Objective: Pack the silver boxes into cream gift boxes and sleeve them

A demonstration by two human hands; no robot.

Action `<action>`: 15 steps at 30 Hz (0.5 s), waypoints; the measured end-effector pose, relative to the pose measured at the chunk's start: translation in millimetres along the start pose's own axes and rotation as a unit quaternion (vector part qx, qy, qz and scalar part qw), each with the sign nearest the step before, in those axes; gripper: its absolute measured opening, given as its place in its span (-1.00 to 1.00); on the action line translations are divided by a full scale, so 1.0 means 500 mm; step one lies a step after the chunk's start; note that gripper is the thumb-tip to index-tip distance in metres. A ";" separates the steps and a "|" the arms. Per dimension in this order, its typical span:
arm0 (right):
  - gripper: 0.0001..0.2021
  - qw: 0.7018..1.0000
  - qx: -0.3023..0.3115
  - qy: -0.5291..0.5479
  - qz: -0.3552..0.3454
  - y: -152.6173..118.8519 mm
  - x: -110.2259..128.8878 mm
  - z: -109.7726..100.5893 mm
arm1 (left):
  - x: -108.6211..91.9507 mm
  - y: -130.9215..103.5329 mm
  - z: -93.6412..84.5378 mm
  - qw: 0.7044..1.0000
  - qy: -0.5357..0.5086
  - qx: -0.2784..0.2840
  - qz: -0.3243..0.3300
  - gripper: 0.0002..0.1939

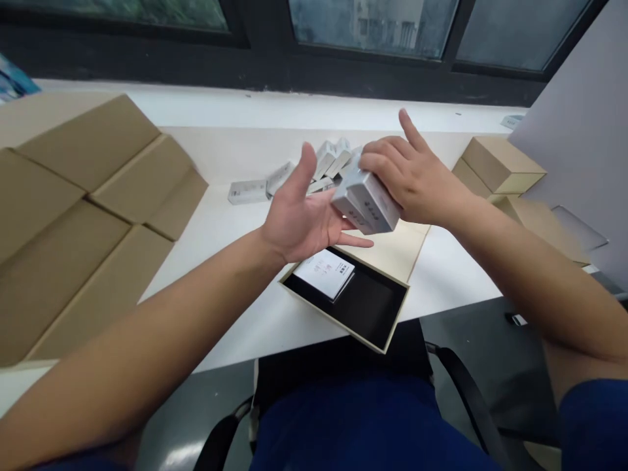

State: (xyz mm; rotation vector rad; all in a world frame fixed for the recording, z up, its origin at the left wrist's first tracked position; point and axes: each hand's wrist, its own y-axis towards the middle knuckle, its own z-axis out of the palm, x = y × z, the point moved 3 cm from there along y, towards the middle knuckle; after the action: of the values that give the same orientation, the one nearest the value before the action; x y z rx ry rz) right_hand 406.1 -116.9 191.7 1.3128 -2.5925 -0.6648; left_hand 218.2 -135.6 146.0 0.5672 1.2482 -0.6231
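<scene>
Two small white boxes (367,203), side by side, are in the grip of my right hand (405,173), its fingers over their top and its thumb raised. My left hand (311,219) is palm up with fingers spread, just left of and partly behind the white boxes; whether it touches them I cannot tell. Below both hands lies an open tray-like box (400,314) with a black inside. A white square booklet or card stack (324,271) rests in its left part. Behind my hands, several more small white boxes (248,191) lie against the wall.
Large brown cartons (88,216) stand on the left of the white table (235,333). A pale lid or panel (409,245) lies behind the open box. More brown boxes (505,163) sit at the right. Windows run along the back.
</scene>
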 end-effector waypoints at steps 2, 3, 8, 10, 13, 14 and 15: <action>-0.64 0.998 0.036 0.046 -0.008 0.009 0.041 -0.005 | 0.016 -0.014 -0.007 0.999 0.021 0.028 -0.013 -0.06; -0.63 0.995 0.056 0.077 -0.003 0.014 0.058 -0.008 | 0.026 -0.019 -0.014 0.999 0.037 0.019 0.000 -0.10; -0.69 0.984 0.113 0.131 0.028 0.043 0.127 -0.009 | 0.065 -0.049 -0.027 0.991 0.102 0.021 0.079 -0.21; -0.67 0.991 0.092 0.098 0.028 0.056 0.149 -0.007 | 0.071 -0.063 -0.016 0.993 0.085 0.044 0.071 -0.24; -0.57 0.995 0.027 0.040 0.082 0.064 0.172 -0.021 | 0.066 -0.084 0.003 0.996 0.041 0.021 0.082 -0.29; -0.52 0.993 0.009 0.039 0.110 0.059 0.176 -0.032 | 0.064 -0.091 0.008 0.995 0.031 0.018 0.089 -0.27; -0.46 0.990 0.000 0.047 0.135 0.051 0.178 -0.046 | 0.063 -0.099 0.009 0.995 0.025 0.013 0.098 -0.24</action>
State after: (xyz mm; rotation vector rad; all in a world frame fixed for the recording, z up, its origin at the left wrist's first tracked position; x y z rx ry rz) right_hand 341.8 -182.0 218.9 0.9422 -2.6236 -0.5422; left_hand 192.8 -177.5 113.5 0.7221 1.2150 -0.4632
